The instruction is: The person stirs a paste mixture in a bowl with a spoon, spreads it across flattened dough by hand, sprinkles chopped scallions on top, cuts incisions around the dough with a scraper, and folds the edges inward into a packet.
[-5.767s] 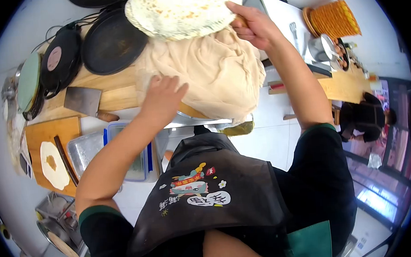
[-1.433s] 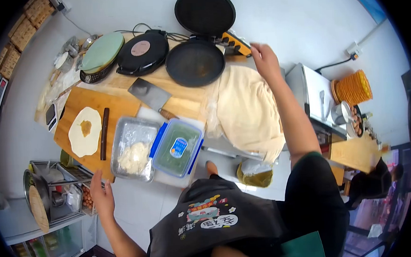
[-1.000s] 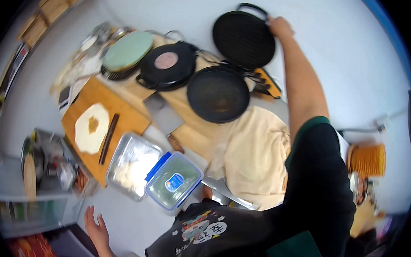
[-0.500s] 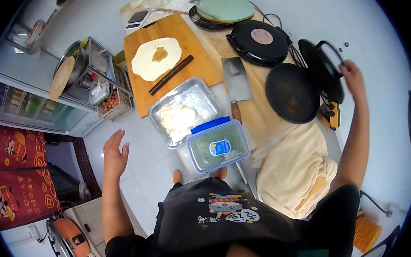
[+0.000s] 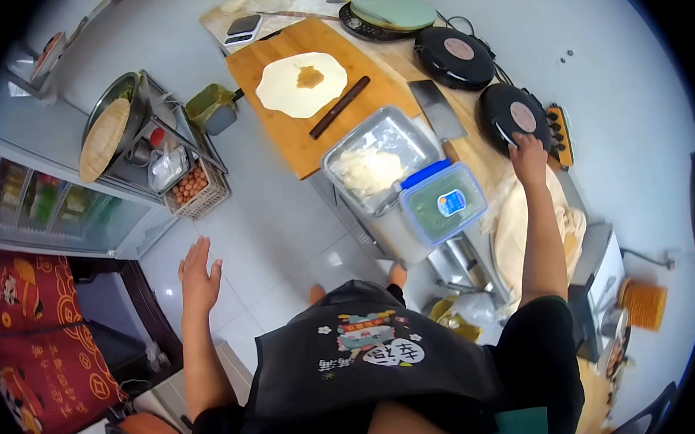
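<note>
My right hand is at the front edge of the nearest black electric griddle, fingers curled at its lid handle; the lid is down. My left hand hangs over the floor at the left, empty, fingers stretched out. On the wooden board lies a flat round of dough with a brown dab of filling. A dark rolling pin rests beside it. Closer to me are a metal tray of white dough or flour and a lidded plastic box. A cleaver lies between the board and griddle.
A second black griddle and a green-topped one stand farther back. An orange power strip lies by the wall. Cream cloth covers the table's near end. At left, a rack holds a basket of eggs.
The nearest griddle's lid has come down from upright to shut, with my right hand at its handle. My view has turned, shifting the table rightward. My left hand stays open.
</note>
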Demonstrator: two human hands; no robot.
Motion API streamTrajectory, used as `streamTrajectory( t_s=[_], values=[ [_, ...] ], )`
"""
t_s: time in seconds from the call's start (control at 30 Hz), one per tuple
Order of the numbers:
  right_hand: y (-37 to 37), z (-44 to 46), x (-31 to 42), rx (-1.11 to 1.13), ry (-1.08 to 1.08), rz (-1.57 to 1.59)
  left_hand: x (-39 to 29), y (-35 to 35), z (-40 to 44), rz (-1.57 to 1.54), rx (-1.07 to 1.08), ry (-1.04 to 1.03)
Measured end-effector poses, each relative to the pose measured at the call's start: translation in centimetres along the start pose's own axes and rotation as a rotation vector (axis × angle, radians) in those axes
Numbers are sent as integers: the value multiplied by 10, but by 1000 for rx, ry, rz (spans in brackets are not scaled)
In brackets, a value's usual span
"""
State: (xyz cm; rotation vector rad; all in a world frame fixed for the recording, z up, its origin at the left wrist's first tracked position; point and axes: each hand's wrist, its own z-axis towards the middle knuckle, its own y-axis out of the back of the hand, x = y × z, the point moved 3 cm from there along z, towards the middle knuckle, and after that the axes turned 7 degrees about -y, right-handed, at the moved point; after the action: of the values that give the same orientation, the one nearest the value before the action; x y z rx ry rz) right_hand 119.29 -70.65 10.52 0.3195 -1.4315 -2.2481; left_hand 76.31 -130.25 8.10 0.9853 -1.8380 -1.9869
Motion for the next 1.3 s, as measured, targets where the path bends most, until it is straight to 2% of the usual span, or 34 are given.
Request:
streamTrajectory(
  t_s=[0.07, 0.13, 0.2, 0.3, 0.43, 0.63, 0.77, 0.87, 1.0, 1.1, 1.2, 1.3],
  values=[
    [37, -22, 48, -126, 52, 222, 37, 7, -17, 14, 63, 42],
    [71, -60, 115, -159, 42, 489, 64, 9, -10, 33, 109, 42],
    [92, -106, 175, -35, 44, 540, 82, 7, 5, 51, 137, 8],
    [93, -156, 245, 84, 168, 625, 82, -1, 61, 52, 88, -163],
    [80, -183, 316, 287, 140, 840, 40, -5, 171, 65, -24, -505],
    [26, -156, 389, 387, 71, 1111, -49, -25, 332, 204, 13, -718],
    [3, -118, 427, 412, 143, 1138, -91, -64, 418, 255, 92, -754],
    [-5, -93, 439, 507, 126, 1115, -120, -91, 466, 249, 140, -833],
    [-27, -85, 444, 509, 18, 1010, -138, -124, 504, 244, 246, -960],
    [-41, -79, 453, 485, -92, 974, -116, -127, 503, 206, 222, -1160],
    [-59, -73, 477, 433, -203, 912, -73, -97, 483, 137, 238, -1313],
    [-70, -55, 509, 375, -245, 722, -37, -78, 493, 173, 289, -1323]
  ],
)
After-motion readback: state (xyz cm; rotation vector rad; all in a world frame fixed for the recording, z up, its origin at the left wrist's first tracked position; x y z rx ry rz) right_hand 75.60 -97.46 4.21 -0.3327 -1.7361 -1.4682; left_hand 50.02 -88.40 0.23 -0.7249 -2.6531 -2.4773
